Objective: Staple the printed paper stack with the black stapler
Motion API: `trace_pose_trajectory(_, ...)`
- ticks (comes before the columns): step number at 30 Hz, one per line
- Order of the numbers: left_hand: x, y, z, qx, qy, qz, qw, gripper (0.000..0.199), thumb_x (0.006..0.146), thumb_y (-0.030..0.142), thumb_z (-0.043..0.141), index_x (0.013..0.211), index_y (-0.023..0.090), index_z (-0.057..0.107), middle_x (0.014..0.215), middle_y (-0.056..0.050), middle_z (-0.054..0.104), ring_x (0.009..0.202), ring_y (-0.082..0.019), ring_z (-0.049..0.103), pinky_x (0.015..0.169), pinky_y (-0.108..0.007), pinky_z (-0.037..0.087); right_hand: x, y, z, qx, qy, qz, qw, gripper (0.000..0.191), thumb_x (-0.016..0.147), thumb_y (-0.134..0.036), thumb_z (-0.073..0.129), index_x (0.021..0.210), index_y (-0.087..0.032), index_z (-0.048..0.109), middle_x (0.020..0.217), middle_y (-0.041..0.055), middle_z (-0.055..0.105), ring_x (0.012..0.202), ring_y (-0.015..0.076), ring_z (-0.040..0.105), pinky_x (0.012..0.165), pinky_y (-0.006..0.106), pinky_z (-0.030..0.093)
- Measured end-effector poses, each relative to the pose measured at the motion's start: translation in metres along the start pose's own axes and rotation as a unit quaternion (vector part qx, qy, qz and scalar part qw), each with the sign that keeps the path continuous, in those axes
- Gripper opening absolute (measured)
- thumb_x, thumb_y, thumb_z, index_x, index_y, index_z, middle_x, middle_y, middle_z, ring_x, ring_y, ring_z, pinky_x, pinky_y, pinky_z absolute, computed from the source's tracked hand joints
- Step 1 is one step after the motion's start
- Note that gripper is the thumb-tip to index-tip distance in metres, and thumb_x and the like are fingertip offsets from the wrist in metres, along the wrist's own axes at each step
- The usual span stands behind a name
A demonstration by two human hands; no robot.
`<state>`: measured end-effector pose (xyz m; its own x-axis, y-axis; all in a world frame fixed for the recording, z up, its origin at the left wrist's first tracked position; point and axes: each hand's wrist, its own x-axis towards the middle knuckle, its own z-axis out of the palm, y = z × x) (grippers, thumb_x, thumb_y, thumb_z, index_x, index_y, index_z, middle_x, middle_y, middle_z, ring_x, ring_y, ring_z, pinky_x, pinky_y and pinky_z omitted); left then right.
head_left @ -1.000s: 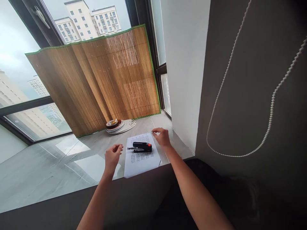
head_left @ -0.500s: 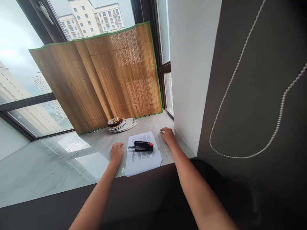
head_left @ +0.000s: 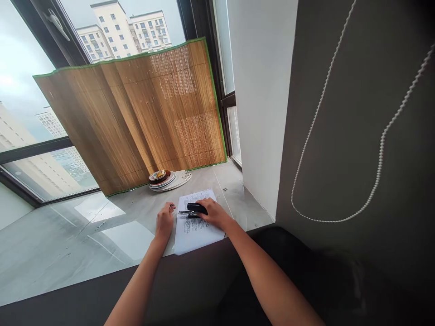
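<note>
A black stapler [head_left: 196,207] lies across printed paper sheets [head_left: 195,235], its metal part jutting out to the left with the black top raised. My right hand [head_left: 215,213] is closed over the stapler's right end and hides its orange mark. My left hand [head_left: 164,222] rests on the ledge just left of the sheets. Its fingers are curled and pinched at the tips around something small and shiny, too small to name. Beyond the sheets to the right, small metal pieces that look like staple strips [head_left: 224,189] lie on the ledge.
A stack of plates [head_left: 162,182] stands on the grey window ledge [head_left: 136,204], against a bamboo mat [head_left: 136,117] leaning on the window. A white wall corner [head_left: 261,113] rises at the right. A beaded cord [head_left: 295,181] hangs beside it.
My right hand has moved left from the ledge onto the stapler and gripped it. My left hand's fingertips have turned up, showing something small. The camera view has shifted slightly.
</note>
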<state>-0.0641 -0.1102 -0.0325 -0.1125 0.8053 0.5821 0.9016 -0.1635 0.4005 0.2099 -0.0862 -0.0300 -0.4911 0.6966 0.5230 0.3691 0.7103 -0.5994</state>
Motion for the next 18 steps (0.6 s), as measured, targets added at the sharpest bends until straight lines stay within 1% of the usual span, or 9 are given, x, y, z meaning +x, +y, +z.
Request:
trace_pose_trajectory(2, -0.007, 0.006, 0.002, 0.004, -0.008, 0.025, 1.000, 0.026, 0.102, 0.026, 0.041, 0.109, 0.020, 0.066, 0.094, -0.010, 0.073, 0.089, -0.028, 0.071, 0.083, -0.040, 0.054, -0.001, 0.001, 0.002, -0.020, -0.011, 0.004, 1.000, 0.043, 0.095, -0.023, 0.073, 0.136, -0.022, 0.064, 0.122, 0.0100, 0.070, 0.116, 0.0263, 0.059, 0.102, 0.040, 0.048)
trace_pose_trajectory(5, -0.011, 0.014, 0.003, -0.005, -0.014, 0.077, 0.997, 0.027, 0.102, 0.025, 0.040, 0.110, 0.019, 0.065, 0.103, -0.013, 0.072, 0.099, -0.029, 0.069, 0.090, -0.042, 0.054, 0.000, 0.000, 0.000, -0.023, -0.018, 0.014, 0.999, 0.040, 0.095, -0.022, 0.072, 0.134, -0.021, 0.065, 0.122, 0.0103, 0.071, 0.116, 0.0267, 0.059, 0.101, 0.040, 0.048)
trace_pose_trajectory(7, -0.011, 0.017, 0.001, -0.016, -0.021, 0.094, 0.995, 0.029, 0.104, 0.024, 0.038, 0.109, 0.019, 0.065, 0.106, -0.014, 0.071, 0.104, -0.029, 0.068, 0.095, -0.043, 0.053, 0.000, -0.001, -0.001, -0.019, -0.022, 0.019, 0.999, 0.040, 0.094, -0.022, 0.073, 0.133, -0.021, 0.065, 0.121, 0.0108, 0.071, 0.115, 0.0271, 0.059, 0.100, 0.040, 0.048)
trace_pose_trajectory(11, -0.009, 0.021, -0.005, -0.043, -0.028, 0.098, 0.994, 0.030, 0.105, 0.028, 0.039, 0.111, 0.018, 0.067, 0.109, -0.014, 0.071, 0.107, -0.028, 0.066, 0.099, -0.043, 0.053, 0.000, -0.002, -0.002, -0.018, -0.022, 0.016, 0.999, 0.039, 0.094, -0.020, 0.072, 0.132, -0.021, 0.065, 0.120, 0.0108, 0.071, 0.113, 0.0267, 0.060, 0.099, 0.039, 0.048)
trace_pose_trajectory(15, -0.010, 0.021, -0.009, -0.083, -0.050, 0.099, 0.990, 0.029, 0.104, 0.029, 0.046, 0.117, 0.019, 0.069, 0.110, -0.011, 0.073, 0.103, -0.025, 0.069, 0.095, -0.040, 0.054, -0.001, -0.001, -0.001, -0.015, -0.018, 0.018, 1.000, 0.039, 0.094, -0.021, 0.073, 0.133, -0.021, 0.065, 0.122, 0.0106, 0.070, 0.115, 0.0268, 0.060, 0.100, 0.039, 0.047)
trace_pose_trajectory(18, -0.011, 0.020, -0.010, -0.092, -0.052, 0.074, 0.992, 0.029, 0.101, 0.031, 0.053, 0.124, 0.020, 0.068, 0.115, -0.010, 0.075, 0.100, -0.025, 0.070, 0.091, -0.038, 0.056, -0.001, -0.001, -0.003, -0.010, -0.024, 0.020, 0.999, 0.039, 0.094, -0.021, 0.072, 0.133, -0.022, 0.065, 0.121, 0.0103, 0.071, 0.115, 0.0264, 0.060, 0.099, 0.038, 0.048)
